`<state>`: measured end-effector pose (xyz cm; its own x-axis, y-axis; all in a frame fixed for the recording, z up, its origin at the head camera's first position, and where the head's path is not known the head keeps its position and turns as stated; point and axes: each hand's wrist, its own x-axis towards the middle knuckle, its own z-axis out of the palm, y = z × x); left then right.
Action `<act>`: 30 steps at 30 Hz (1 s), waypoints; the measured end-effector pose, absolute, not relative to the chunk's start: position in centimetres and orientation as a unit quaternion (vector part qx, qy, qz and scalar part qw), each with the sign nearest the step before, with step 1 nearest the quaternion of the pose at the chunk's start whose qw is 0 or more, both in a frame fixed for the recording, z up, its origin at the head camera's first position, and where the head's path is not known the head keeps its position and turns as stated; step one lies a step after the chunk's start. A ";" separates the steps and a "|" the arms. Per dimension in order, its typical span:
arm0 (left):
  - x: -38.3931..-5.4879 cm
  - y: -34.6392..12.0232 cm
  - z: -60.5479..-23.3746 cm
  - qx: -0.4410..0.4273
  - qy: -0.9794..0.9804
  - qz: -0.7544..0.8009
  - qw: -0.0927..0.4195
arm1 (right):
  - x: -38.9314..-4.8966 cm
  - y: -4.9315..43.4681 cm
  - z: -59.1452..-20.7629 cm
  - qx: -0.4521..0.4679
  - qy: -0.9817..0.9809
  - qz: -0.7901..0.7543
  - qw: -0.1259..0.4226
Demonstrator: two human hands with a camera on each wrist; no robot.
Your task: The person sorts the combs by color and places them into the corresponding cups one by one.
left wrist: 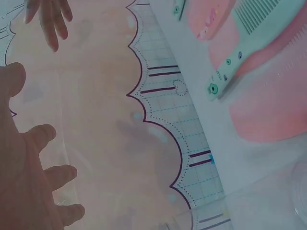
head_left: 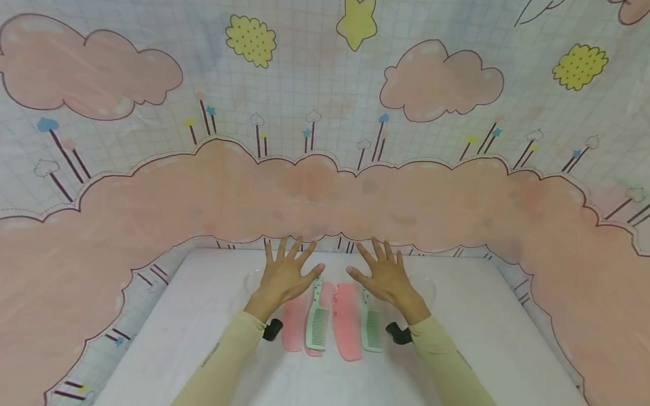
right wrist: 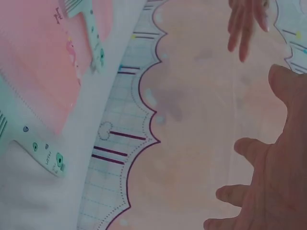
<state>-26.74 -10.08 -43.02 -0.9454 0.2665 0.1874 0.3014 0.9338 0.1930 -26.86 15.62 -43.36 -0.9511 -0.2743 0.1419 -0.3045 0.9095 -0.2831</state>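
Both hands hang over the white table with fingers spread and nothing held. In the head view my left hand (head_left: 285,276) is above the left combs, and my right hand (head_left: 387,277) is above the right ones. A pink comb (head_left: 293,330) lies leftmost. Beside it a mint-green handled comb (head_left: 317,327) overlaps another pink comb (head_left: 327,293). Right of these lie a broad pink comb (head_left: 347,327) and a second green handled comb (head_left: 372,332), its handle partly hidden by my right hand. Green dots mark the handle of a green comb (left wrist: 230,72) in the left wrist view.
Faint clear round-edged items stand at either side, one on the left (head_left: 252,277) and one on the right (head_left: 429,288). A patterned cloth (head_left: 325,197) with pink clouds rises behind the white table (head_left: 203,316). Black cameras sit at both wrists.
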 end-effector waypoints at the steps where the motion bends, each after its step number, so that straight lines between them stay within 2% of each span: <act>1: -26.7 -10.1 -43.0 -0.143 -0.980 -0.110 0.080 | -26.8 15.7 -43.3 0.147 -0.976 0.156 0.048; 22: -25.2 -12.3 -43.4 -0.131 -0.974 -0.152 0.105 | -25.3 16.8 -45.5 0.115 -0.968 0.216 0.052; 30: -24.8 -13.5 -44.2 -0.117 -0.968 -0.174 0.141 | -24.8 16.5 -46.7 0.095 -0.962 0.253 0.039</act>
<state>-24.81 -13.48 -44.16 -0.9330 0.1767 0.3135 0.2749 0.9122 0.3038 -24.79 16.48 -46.72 -0.9790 -0.1623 0.1231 -0.2019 0.8542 -0.4792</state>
